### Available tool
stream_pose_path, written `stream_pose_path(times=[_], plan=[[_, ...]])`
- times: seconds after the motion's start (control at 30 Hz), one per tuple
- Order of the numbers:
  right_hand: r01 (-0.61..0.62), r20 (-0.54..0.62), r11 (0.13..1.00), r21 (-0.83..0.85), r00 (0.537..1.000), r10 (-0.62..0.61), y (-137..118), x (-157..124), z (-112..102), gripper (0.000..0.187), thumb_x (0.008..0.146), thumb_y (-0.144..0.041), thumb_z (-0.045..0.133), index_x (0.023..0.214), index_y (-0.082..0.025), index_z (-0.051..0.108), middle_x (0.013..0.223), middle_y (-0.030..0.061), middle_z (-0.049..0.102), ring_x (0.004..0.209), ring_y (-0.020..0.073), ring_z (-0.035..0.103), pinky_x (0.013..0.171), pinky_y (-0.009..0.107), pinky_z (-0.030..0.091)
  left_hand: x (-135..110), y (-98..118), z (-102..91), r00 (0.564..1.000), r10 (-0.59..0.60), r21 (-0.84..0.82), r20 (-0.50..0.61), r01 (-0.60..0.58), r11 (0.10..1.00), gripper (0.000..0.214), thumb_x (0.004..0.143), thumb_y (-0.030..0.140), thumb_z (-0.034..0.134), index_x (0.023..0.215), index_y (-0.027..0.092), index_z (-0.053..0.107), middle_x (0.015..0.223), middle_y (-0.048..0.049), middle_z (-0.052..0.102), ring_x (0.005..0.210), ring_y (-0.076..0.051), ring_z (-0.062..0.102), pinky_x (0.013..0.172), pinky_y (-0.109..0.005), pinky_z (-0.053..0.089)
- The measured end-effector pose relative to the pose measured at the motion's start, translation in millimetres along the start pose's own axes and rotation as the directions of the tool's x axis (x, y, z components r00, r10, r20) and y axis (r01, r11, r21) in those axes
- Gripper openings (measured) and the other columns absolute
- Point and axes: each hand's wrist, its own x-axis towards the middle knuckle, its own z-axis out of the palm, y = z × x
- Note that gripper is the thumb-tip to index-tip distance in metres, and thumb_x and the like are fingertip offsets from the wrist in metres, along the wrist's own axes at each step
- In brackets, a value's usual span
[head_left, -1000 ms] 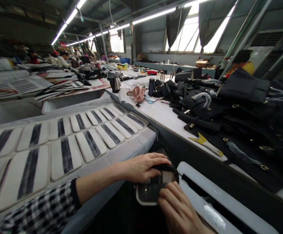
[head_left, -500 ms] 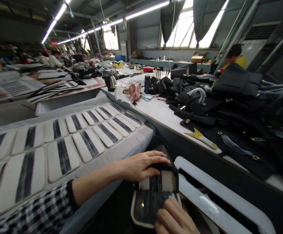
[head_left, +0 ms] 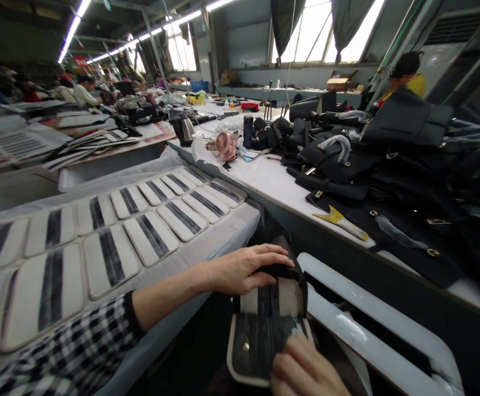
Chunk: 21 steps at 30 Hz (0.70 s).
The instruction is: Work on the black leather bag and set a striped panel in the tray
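Note:
My left hand (head_left: pixel 244 268) lies flat over the black folded top edge of a cream and black panel (head_left: pixel 265 330), pressing it down at the corner of the table. My right hand (head_left: pixel 304 368) presses on the lower right of the same panel, fingers curled on its dark face. The panel has a cream border, a dark streaked middle and a small brass stud. A checked sleeve (head_left: pixel 70 352) covers my left forearm.
Rows of cream pads with dark stripes (head_left: pixel 149 236) cover the white table to the left. A pile of black bags (head_left: pixel 388 165) fills the bench on the right, with a yellow scraper (head_left: pixel 341 221), a pink fan (head_left: pixel 224 146) and a kettle (head_left: pixel 181 129). People work farther back.
The panel has slid out toward me, showing more of its dark face and the stud. My right hand has drawn down toward the frame's lower edge; my left hand has stayed on the top edge.

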Motion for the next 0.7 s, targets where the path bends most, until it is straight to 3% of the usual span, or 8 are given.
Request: stream_pose_path(times=[0.07, 0.13, 0.23, 0.33, 0.4, 0.5, 0.6, 0.7], plan=[[-0.123, 0.015, 0.981, 0.153, 0.992, 0.122, 13.6, 10.0, -14.0, 0.022, 0.093, -0.006, 0.042, 0.079, -0.017, 0.055, 0.070, 0.0020, 0.054, 0.065, 0.0140, 0.048, 0.061, 0.027, 0.041, -0.4, -3.7, -2.9, 0.999, -0.038, -0.026, -0.006, 0.038, 0.999, 0.046, 0.091, 0.018, 0.055, 0.137, 0.024, 0.049, 0.143, -0.0062, 0.046, 0.134, -0.019, 0.040, 0.116, -0.032, 0.030], [-0.309, -0.008, 0.923, 0.231, 0.948, 0.319, 27.5, 15.7, -20.8, 0.012, 0.089, -0.009, 0.054, 0.096, -0.017, 0.057, 0.085, 0.0045, 0.057, 0.079, 0.0163, 0.053, 0.071, 0.029, 0.046, -2.1, -7.5, -6.8, 0.995, -0.100, -0.077, 0.003, 0.100, 0.992, 0.042, 0.094, 0.027, 0.053, 0.136, 0.025, 0.050, 0.142, -0.0056, 0.048, 0.134, -0.020, 0.040, 0.116, -0.034, 0.029], [-0.561, -0.004, 0.780, 0.278, 0.811, 0.585, 42.0, 11.9, -12.5, 0.025, 0.079, -0.013, 0.070, 0.100, -0.020, 0.058, 0.098, 0.0043, 0.057, 0.091, 0.0189, 0.055, 0.078, 0.030, 0.047, -6.5, -13.2, -12.8, 0.981, -0.195, -0.167, 0.017, 0.195, 0.966, 0.041, 0.099, 0.044, 0.040, 0.133, 0.026, 0.053, 0.144, -0.0045, 0.046, 0.136, -0.022, 0.038, 0.118, -0.038, 0.024], [-0.728, 0.054, 0.584, 0.359, 0.641, 0.766, 45.4, -0.1, 8.9, 0.015, 0.077, -0.013, 0.069, 0.081, -0.020, 0.056, 0.087, 0.0005, 0.055, 0.082, 0.0170, 0.053, 0.073, 0.030, 0.043, -10.7, -17.1, -18.0, 0.973, -0.227, -0.233, 0.044, 0.231, 0.945, 0.061, 0.095, 0.066, 0.031, 0.135, 0.024, 0.053, 0.147, -0.0060, 0.042, 0.139, -0.027, 0.033, 0.119, -0.042, 0.020], [-0.761, 0.031, 0.502, 0.411, 0.562, 0.827, 43.7, -6.9, 21.6, 0.015, 0.081, -0.016, 0.066, 0.075, -0.019, 0.053, 0.080, -0.0006, 0.052, 0.077, 0.0160, 0.051, 0.070, 0.030, 0.040, -12.2, -17.7, -21.0, 0.972, -0.218, -0.238, 0.084, 0.232, 0.943, 0.074, 0.088, 0.076, 0.032, 0.138, 0.024, 0.050, 0.149, -0.0075, 0.040, 0.140, -0.031, 0.030, 0.119, -0.044, 0.020], [-0.759, -0.019, 0.459, 0.462, 0.509, 0.860, 40.8, -11.4, 30.7, 0.017, 0.084, -0.019, 0.059, 0.072, -0.019, 0.048, 0.076, -0.0010, 0.050, 0.073, 0.0152, 0.048, 0.066, 0.030, 0.037, -12.2, -15.5, -24.7, 0.962, -0.236, -0.212, 0.137, 0.261, 0.942, 0.084, 0.077, 0.081, 0.051, 0.141, 0.026, 0.045, 0.151, -0.0071, 0.037, 0.140, -0.033, 0.029, 0.118, -0.043, 0.023], [-0.759, -0.018, 0.430, 0.488, 0.484, 0.875, 40.8, -10.9, 30.1, 0.018, 0.084, -0.019, 0.058, 0.070, -0.019, 0.046, 0.072, -0.0015, 0.050, 0.069, 0.0145, 0.047, 0.064, 0.030, 0.035, -9.6, -10.4, -26.2, 0.945, -0.291, -0.173, 0.151, 0.315, 0.933, 0.089, 0.068, 0.071, 0.072, 0.141, 0.029, 0.045, 0.151, -0.0059, 0.037, 0.138, -0.034, 0.032, 0.117, -0.044, 0.025], [-0.766, 0.007, 0.344, 0.544, 0.414, 0.910, 41.7, -8.8, 27.3, 0.019, 0.082, -0.020, 0.060, 0.068, -0.019, 0.048, 0.068, -0.0023, 0.051, 0.066, 0.0139, 0.047, 0.062, 0.029, 0.035, -5.7, -5.5, -24.2, 0.934, -0.328, -0.128, 0.139, 0.346, 0.930, 0.078, 0.070, 0.054, 0.078, 0.138, 0.031, 0.048, 0.148, -0.0043, 0.040, 0.137, -0.032, 0.035, 0.116, -0.043, 0.027]])
